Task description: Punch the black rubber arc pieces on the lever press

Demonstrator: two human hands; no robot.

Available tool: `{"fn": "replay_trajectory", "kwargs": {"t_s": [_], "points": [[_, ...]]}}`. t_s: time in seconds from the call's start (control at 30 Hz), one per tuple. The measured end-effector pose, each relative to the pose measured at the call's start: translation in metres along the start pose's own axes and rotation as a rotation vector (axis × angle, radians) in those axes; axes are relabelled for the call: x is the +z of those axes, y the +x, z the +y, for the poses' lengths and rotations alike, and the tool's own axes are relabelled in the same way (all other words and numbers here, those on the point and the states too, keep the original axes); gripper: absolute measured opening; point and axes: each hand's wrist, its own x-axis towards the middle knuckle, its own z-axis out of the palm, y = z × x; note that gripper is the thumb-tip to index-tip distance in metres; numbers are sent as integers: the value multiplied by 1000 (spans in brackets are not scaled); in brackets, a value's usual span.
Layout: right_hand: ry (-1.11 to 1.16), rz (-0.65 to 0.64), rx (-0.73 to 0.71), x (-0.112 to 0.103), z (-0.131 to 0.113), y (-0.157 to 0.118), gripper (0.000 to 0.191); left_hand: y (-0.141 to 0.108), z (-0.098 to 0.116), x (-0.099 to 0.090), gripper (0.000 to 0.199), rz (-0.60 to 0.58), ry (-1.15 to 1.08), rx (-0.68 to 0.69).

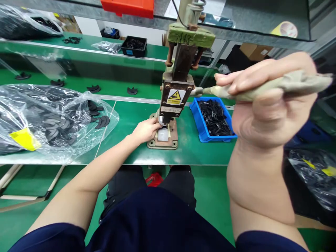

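A hand press (181, 63) with a warning label stands on the green bench, its base (162, 144) near the front edge. My right hand (270, 94) is wrapped round the cloth-covered lever (291, 84) of the press, raised at the right. My left hand (147, 130) reaches in from the left, with its fingertips at the press head's lower end, above the base. Those fingers are held together, and what they hold there is too small and hidden to name. A pale block (163, 134) lies on the base beside them.
A blue bin (212, 119) of black parts sits right of the press. Left lies a clear plastic bag (52, 122) with curved black pieces. Behind runs a green belt (112, 87) carrying spaced black parts. A metal shelf (86, 12) crosses above, holding a red bin (128, 6).
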Motion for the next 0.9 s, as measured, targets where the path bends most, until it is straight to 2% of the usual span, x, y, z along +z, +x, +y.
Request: {"fn": "replay_trajectory", "kwargs": {"t_s": [0.07,0.13,0.23,0.4,0.57,0.63,0.73,0.83,0.9], "points": [[-29,8,-1,4,-3,-10,31,0,-1,3,34,11,-9,2],[-108,3,45,6,-7,-28,37,-1,-1,6,35,41,-36,2],[-249,-12,77,5,-10,-67,38,-3,-1,10,35,83,-87,-1],[-360,-87,41,-1,2,-125,25,-3,-2,10,32,91,-147,-23],[-374,-8,-26,3,16,-142,18,-5,5,1,31,68,-149,-23],[-359,46,-67,7,22,-144,17,-12,1,-5,33,71,-157,-29],[-325,114,-91,11,28,-146,14,-34,-29,-19,32,114,-143,-162],[-339,97,-43,8,27,-145,11,-71,-81,-41,33,144,-24,-454],[-370,6,-39,1,23,-143,14,-94,-117,-55,38,122,76,-691]]}}
